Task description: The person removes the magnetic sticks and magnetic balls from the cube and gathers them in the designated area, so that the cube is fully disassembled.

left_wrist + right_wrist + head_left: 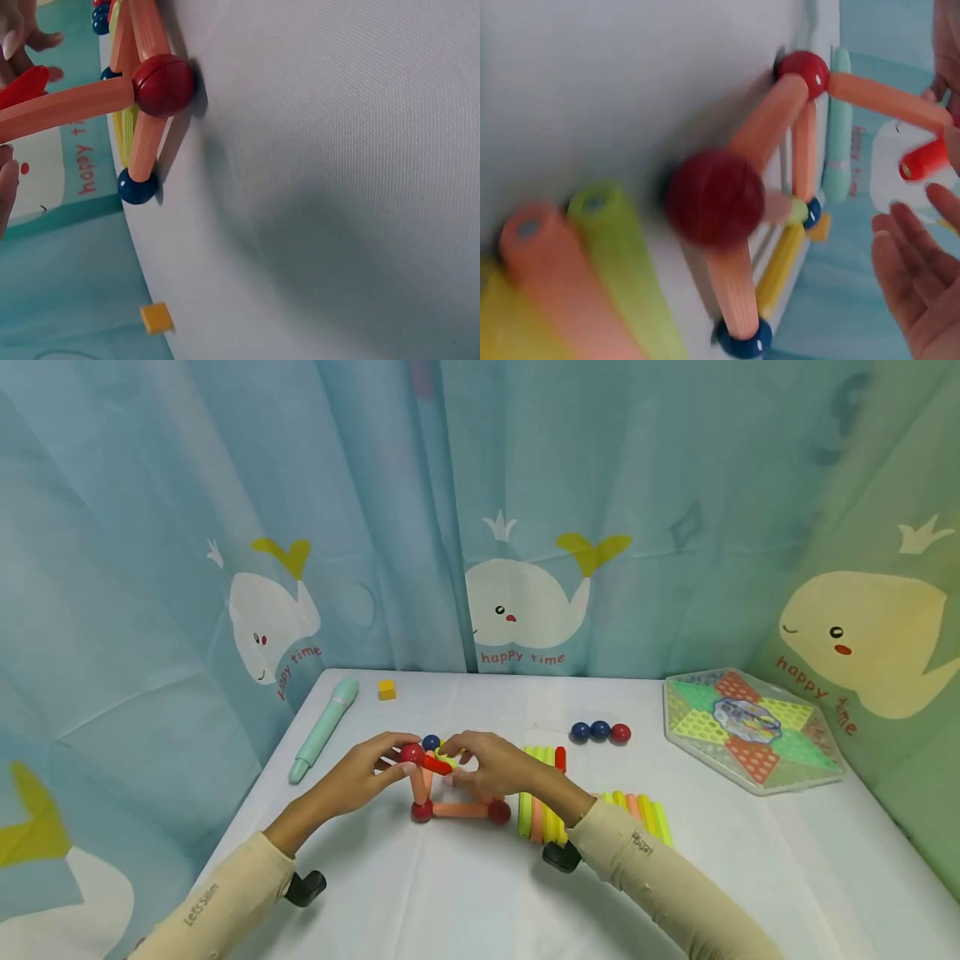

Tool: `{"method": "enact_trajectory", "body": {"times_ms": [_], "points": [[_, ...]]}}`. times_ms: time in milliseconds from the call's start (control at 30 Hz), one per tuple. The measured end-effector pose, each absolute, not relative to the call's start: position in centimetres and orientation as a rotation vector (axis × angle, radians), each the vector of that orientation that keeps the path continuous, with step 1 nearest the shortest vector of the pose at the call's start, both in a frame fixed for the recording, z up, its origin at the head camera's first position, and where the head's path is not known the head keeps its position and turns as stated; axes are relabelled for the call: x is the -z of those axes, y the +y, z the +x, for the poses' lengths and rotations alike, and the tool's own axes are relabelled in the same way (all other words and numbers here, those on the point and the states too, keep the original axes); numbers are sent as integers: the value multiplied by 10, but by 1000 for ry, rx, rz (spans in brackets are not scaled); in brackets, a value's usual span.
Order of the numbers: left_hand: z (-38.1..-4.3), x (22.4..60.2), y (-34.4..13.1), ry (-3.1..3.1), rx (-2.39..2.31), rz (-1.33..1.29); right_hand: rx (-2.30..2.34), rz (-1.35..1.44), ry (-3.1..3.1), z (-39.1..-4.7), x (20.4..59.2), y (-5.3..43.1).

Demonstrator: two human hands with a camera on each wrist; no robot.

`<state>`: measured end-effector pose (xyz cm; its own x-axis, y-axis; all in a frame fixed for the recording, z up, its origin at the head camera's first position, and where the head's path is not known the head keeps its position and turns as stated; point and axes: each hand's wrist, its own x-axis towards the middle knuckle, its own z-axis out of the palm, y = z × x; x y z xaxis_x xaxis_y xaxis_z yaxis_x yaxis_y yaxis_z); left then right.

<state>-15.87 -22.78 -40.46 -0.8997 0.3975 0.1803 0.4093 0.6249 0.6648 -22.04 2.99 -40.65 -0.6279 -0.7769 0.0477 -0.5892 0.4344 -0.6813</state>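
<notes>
A frame of orange sticks (461, 811) and balls stands on the table, with red corner balls (716, 199) toward the person and blue balls (138, 186) farther back. My left hand (358, 783) pinches a red ball (412, 754) above the near left corner, at the top of an upright orange stick (71, 109). From that ball a short red stick (437, 766) points toward the right hand. My right hand (491, 764) hovers over the frame's right side, fingers spread near the red stick's free end (922, 159) and holding nothing.
Loose yellow, green and orange sticks (553, 817) lie right of the frame, partly under the right forearm. Behind them sit two blue balls (600, 732) and a red ball (620, 733). A star-patterned game board (787, 727), teal tube (326, 731) and yellow cube (387, 690) lie farther out.
</notes>
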Motion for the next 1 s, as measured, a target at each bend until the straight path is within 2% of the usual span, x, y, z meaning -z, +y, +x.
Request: {"method": "enact_trajectory", "body": {"times_ms": [433,800,1000], "points": [[-160,406,-228,-2816,1117,-750,912,-1358,2336,-220,411,14],[-157,405,-226,-2835,1066,-751,921,-1390,2235,-223,416,22],[-157,404,-225,-2834,1056,-763,957,-1291,2224,-228,416,36]]}}
